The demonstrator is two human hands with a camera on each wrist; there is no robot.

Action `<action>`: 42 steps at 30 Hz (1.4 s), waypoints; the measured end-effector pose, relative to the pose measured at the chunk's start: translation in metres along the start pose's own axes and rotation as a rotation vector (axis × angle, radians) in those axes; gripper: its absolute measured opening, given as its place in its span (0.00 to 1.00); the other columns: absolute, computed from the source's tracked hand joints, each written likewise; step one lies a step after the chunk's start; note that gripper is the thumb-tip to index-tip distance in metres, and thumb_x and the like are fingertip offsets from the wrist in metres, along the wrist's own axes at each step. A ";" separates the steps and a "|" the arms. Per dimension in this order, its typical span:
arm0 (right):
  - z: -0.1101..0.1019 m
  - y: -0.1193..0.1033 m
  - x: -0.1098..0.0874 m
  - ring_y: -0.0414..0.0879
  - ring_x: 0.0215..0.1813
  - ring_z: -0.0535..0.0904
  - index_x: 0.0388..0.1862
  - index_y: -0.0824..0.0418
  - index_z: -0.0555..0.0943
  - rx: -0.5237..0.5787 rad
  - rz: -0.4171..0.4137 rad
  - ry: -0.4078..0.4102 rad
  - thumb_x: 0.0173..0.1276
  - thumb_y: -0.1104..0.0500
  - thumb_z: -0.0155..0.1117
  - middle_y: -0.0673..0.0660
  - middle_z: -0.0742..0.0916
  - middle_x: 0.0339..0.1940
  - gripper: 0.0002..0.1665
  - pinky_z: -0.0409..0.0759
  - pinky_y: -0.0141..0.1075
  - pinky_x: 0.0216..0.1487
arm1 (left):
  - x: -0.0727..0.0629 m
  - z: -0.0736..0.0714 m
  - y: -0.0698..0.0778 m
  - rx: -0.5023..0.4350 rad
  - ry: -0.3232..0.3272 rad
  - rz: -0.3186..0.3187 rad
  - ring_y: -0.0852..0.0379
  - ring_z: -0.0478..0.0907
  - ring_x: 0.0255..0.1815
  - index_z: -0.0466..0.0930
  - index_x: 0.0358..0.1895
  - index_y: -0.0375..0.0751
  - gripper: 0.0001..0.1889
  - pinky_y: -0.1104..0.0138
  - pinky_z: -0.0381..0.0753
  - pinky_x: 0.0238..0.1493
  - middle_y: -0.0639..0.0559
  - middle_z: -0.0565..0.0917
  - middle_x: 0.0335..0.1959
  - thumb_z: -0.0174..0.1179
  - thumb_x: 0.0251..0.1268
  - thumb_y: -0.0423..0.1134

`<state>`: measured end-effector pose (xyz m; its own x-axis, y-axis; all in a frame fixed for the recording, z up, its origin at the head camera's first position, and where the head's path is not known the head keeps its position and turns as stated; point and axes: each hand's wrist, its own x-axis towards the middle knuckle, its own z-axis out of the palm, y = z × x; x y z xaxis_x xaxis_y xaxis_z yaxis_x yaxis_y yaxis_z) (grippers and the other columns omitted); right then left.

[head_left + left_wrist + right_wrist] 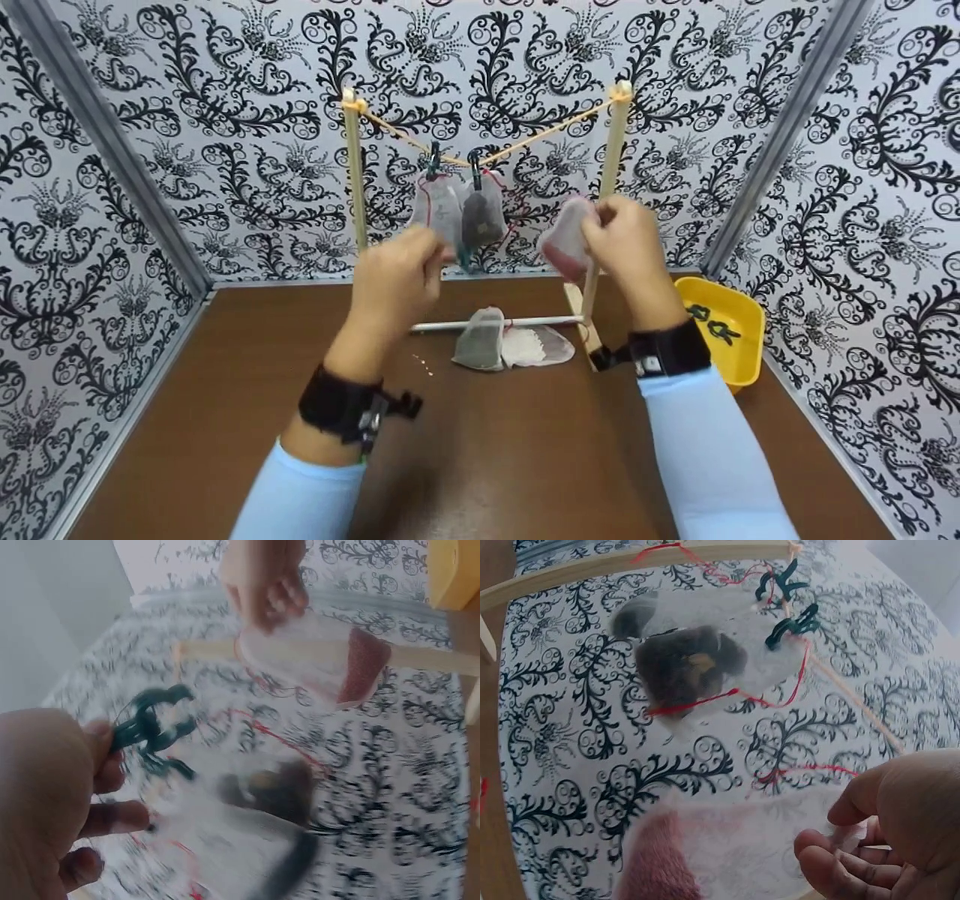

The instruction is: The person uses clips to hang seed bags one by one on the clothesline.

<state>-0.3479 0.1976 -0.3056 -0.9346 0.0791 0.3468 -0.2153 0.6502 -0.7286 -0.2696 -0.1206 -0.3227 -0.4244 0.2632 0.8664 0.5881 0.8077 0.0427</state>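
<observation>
1. Leftmost in my feed, the left hand (396, 271) has a dark green clip (150, 721) pinched in its grip; the clip is in mid-air near the hanging pouches;
2. Past it I see a pale hanging pouch (447, 201) and, just beside it, a dark-filled hanging pouch (482, 215), each pegged to the sagging cord (555, 135); dark marks show on the pale one; I can't tell whether they are lettering or the patterned backdrop (262, 45) through the mesh;
3. Below, a grey-green pouch (480, 343) and a white-filled pouch (526, 346) lie touching on the brown desk (495, 450);
4. Further right, the right hand (626, 234) pinches a red-filled pouch (564, 244) in its grip, raised before the wooden post (613, 146);
5. Rightmost, a yellow tray (754, 326) holds spare clips (722, 331).
</observation>
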 end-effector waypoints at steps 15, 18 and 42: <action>0.043 -0.071 0.039 0.51 0.48 0.88 0.55 0.64 0.89 -0.091 -0.231 -0.002 0.88 0.56 0.65 0.60 0.94 0.52 0.13 0.91 0.39 0.50 | 0.129 0.019 -0.001 0.326 -0.302 -0.220 0.57 0.69 0.26 0.86 0.50 0.40 0.19 0.66 0.66 0.28 0.51 0.88 0.41 0.53 0.94 0.51; 0.050 -0.077 0.041 0.51 0.50 0.89 0.54 0.62 0.90 -0.114 -0.269 0.000 0.87 0.55 0.68 0.59 0.93 0.52 0.12 0.91 0.40 0.54 | 0.138 0.028 -0.003 0.318 -0.314 -0.224 0.55 0.78 0.28 0.87 0.52 0.41 0.17 0.64 0.74 0.29 0.51 0.90 0.44 0.56 0.92 0.50; 0.059 -0.071 0.044 0.53 0.48 0.89 0.51 0.61 0.91 -0.031 -0.348 0.051 0.82 0.54 0.75 0.59 0.95 0.50 0.11 0.89 0.45 0.54 | 0.139 0.037 -0.006 0.391 -0.492 -0.213 0.45 0.89 0.50 0.87 0.59 0.41 0.21 0.51 0.92 0.55 0.48 0.90 0.51 0.63 0.87 0.56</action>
<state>-0.3905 0.1102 -0.2734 -0.7912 -0.1141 0.6008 -0.5091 0.6672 -0.5438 -0.3577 -0.0689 -0.2212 -0.8232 0.2120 0.5266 0.2028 0.9763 -0.0760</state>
